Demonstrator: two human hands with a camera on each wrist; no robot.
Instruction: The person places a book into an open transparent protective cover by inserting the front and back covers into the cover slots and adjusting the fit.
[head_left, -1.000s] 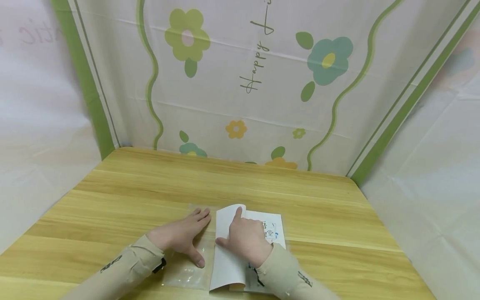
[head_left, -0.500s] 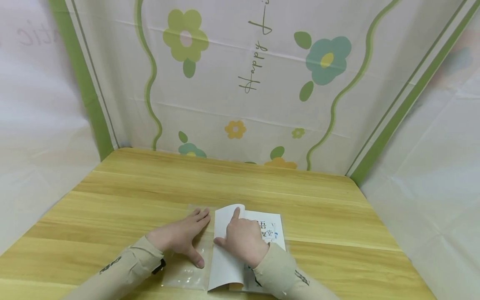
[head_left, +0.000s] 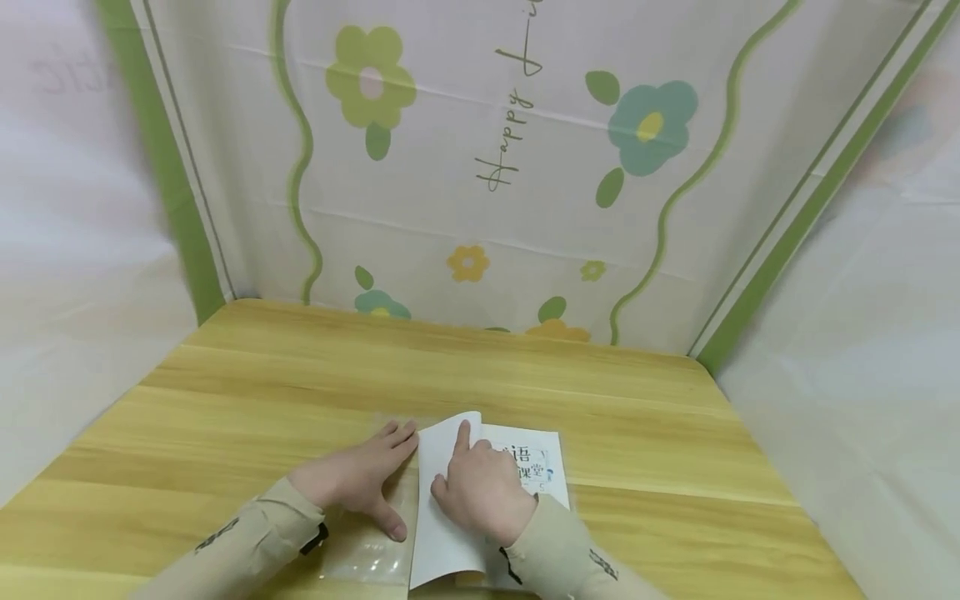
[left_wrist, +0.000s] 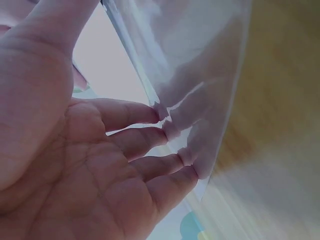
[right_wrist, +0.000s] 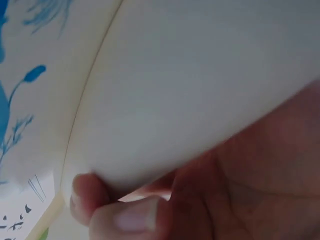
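A thin booklet with printed characters lies on the wooden table near its front edge. Its white cover is turned up and over to the left. My right hand lies on that cover with the index finger stretched along it; in the right wrist view the thumb and curled fingers pinch the cover's edge. Left of the booklet lies a clear plastic sleeve. My left hand rests flat on it, and its straight fingers press the film.
A flowered cloth hangs as a backdrop behind the table, with white sheets on both sides. Bare wood stretches behind and to either side of the hands.
My right hand has slid a little to the left with the white cover, so more of the printed page shows. The left hand has stayed flat on the sleeve.
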